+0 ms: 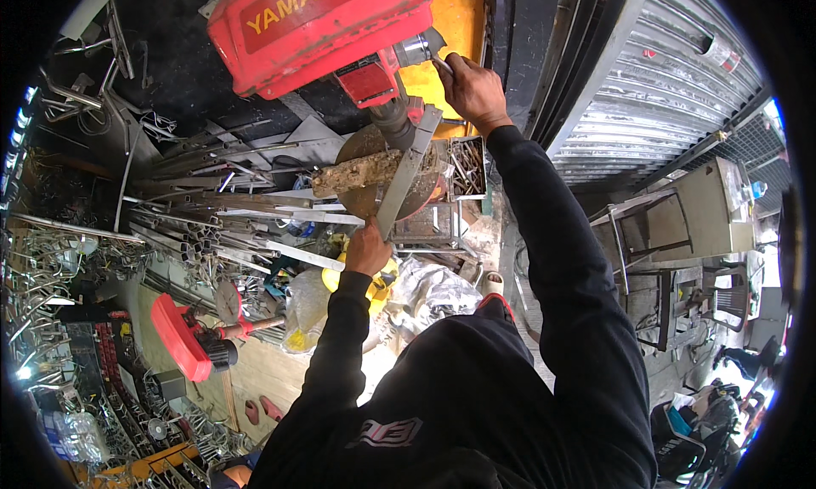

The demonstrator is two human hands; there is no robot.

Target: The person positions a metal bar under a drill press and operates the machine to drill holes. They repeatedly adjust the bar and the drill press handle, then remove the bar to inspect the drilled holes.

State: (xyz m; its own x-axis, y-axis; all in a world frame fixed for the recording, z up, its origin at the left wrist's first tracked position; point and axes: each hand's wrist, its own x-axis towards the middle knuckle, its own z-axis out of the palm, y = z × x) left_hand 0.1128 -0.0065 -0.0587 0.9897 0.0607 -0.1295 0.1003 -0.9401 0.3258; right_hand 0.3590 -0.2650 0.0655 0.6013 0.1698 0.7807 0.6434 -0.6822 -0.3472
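Observation:
A red drill press stands in front of me, its chuck pointing down over a round work table. My left hand is closed around the near end of a flat metal bar. The bar slants away from me, and its far end lies beside the chuck. Under it, a rough, worn wooden block rests on the round table. My right hand is closed on the feed lever at the right side of the drill press. Whether the bit touches the bar is hidden.
A tray of small metal pieces sits right of the table. Many metal tubes and bars lie stacked at the left. Another red machine stands lower left. A corrugated shutter and a metal frame table are at the right.

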